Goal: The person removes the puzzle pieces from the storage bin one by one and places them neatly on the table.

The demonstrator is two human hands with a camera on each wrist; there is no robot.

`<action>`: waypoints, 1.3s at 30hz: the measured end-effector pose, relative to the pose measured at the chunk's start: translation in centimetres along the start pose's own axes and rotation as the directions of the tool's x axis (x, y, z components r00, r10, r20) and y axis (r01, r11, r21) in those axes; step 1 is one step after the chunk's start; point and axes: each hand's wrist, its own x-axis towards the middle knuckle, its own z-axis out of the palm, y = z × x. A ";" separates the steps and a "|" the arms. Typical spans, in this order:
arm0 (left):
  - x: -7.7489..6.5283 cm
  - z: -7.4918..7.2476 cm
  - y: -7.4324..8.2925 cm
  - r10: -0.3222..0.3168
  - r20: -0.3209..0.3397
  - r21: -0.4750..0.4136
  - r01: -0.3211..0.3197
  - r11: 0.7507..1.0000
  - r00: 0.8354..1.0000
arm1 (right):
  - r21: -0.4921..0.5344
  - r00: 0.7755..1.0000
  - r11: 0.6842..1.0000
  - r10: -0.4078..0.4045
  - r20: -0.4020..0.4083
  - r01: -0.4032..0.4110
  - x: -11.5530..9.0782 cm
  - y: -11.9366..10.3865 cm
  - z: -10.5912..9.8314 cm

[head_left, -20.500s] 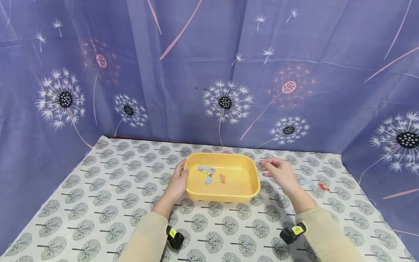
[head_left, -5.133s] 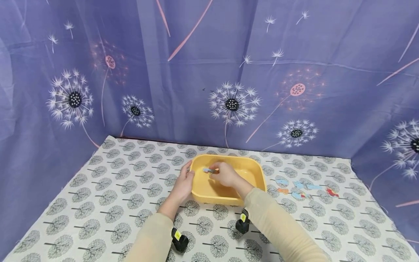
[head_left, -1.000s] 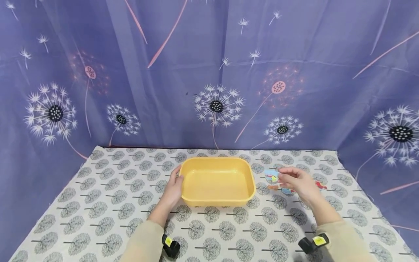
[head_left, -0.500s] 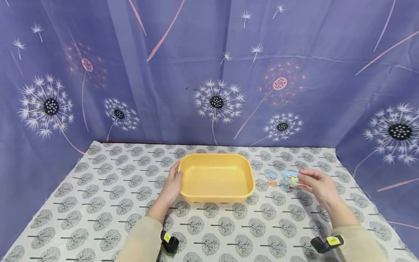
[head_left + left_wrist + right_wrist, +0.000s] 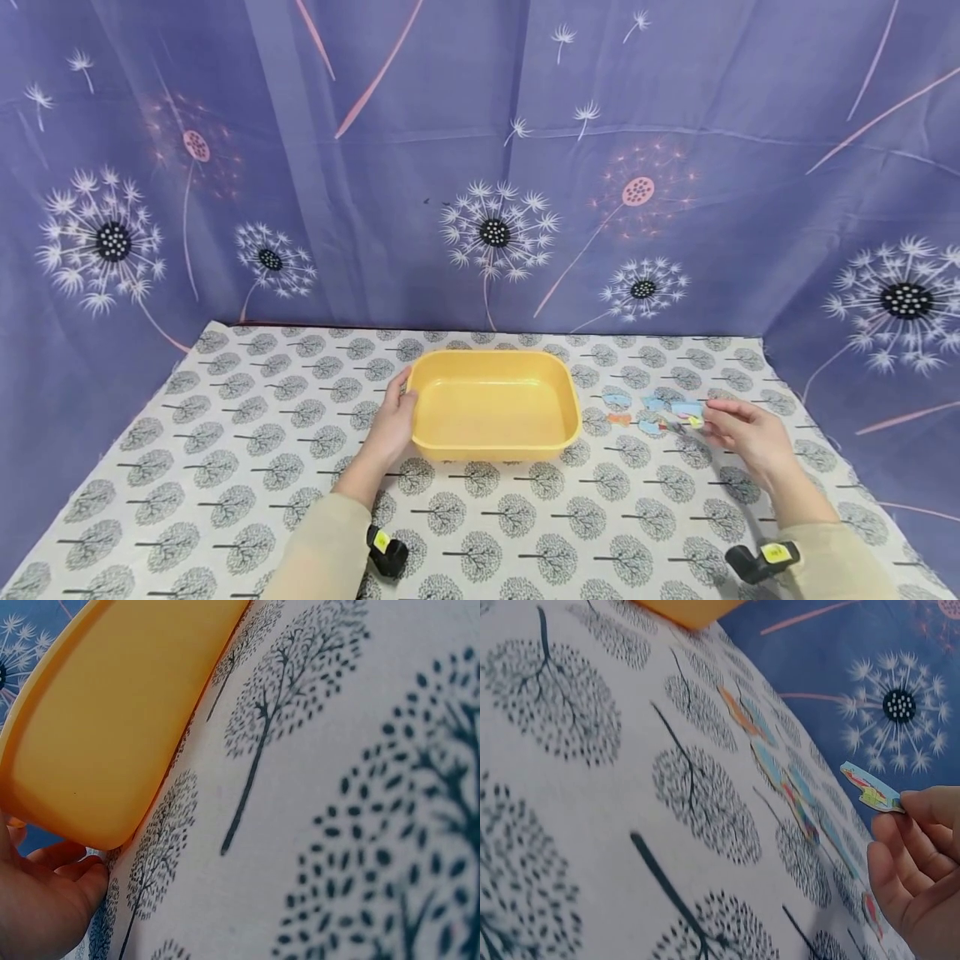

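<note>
My left hand (image 5: 392, 427) grips the left end of a yellow plastic basin (image 5: 495, 455), whose bottom shows bare. In the left wrist view, the fingers curl against the lower corner of the basin (image 5: 105, 727). My right hand (image 5: 753, 435) pinches a flat, light-blue jigsaw puzzle piece (image 5: 686, 409) with yellow and red print. The right wrist view shows this puzzle piece (image 5: 871, 789) raised between thumb and fingertips. Left of that hand lie an orange piece (image 5: 618, 419), a light-blue piece (image 5: 617, 401) and several others. A red piece (image 5: 871, 913) is hidden in the head view.
A white cloth (image 5: 465, 575) printed with grey trees covers the table. Behind it hangs a purple curtain (image 5: 360, 208) with dandelions. Black wrist cameras sit at the left cuff (image 5: 386, 554) and right cuff (image 5: 761, 563).
Pieces seen earlier in the basin now lie on the cloth to its right. Over the last second, my right hand has moved right and slightly down with its puzzle piece. The left hand keeps its grip.
</note>
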 end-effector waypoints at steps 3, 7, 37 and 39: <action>0.0 0.1 0.0 0.000 0.003 -0.004 0.000 1.000 1.000 | -0.043 1.000 0.999 0.017 -0.022 -0.018 0.0 0.2 -0.6; 0.1 0.1 0.1 -0.002 0.010 -0.004 0.002 1.000 1.000 | -0.126 0.997 0.991 0.038 -0.064 -0.045 -0.1 0.4 -1.2; 0.3 -1.2 -0.4 0.006 0.073 -0.016 -0.005 1.000 0.997 | -0.571 0.972 0.803 0.042 -0.233 -0.172 0.7 1.6 -1.3; 0.3 -1.7 -0.2 0.030 0.092 0.036 -0.034 0.999 0.995 | -0.684 0.975 0.718 -0.038 -0.221 -0.127 0.6 1.2 -1.0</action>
